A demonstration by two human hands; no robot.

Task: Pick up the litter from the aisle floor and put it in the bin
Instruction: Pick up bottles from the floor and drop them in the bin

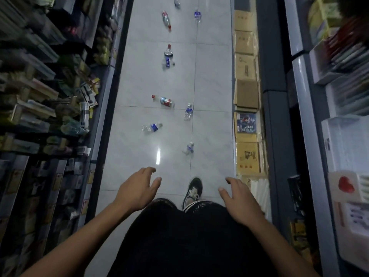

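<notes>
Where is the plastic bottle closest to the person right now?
In the head view, the nearest bottle lies on the floor tiles just ahead of the shoe, right of centre, beyond both empty hands.

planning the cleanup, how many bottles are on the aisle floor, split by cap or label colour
Clear plastic bottles with red caps: 3
Clear plastic bottles with blue labels and pale caps: 5
Far bottle, colour too blurred to tell: 1
Total: 9
</notes>
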